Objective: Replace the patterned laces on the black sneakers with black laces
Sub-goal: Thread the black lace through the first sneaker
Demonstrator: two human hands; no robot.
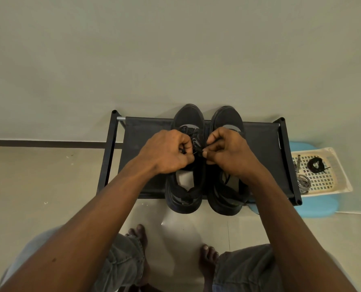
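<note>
Sneaker lacing [193, 139] partly beneath left hand [167, 153]

- A plain pale grey-green wall [175, 49] fills the upper half, softly and evenly lit.
- A dark skirting strip [49, 143] runs along its foot.
- The floor [38, 186] is glossy beige tile with thin joints.
- A low black shoe rack [146, 148] with a fabric shelf stands against the wall.
- A light blue stool [323, 205] stands just beside it.

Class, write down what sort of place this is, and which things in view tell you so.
Probably a home, perhaps a hallway: a low shoe rack against a plain wall, black sneakers on it, a tiled floor and bare feet.
</note>
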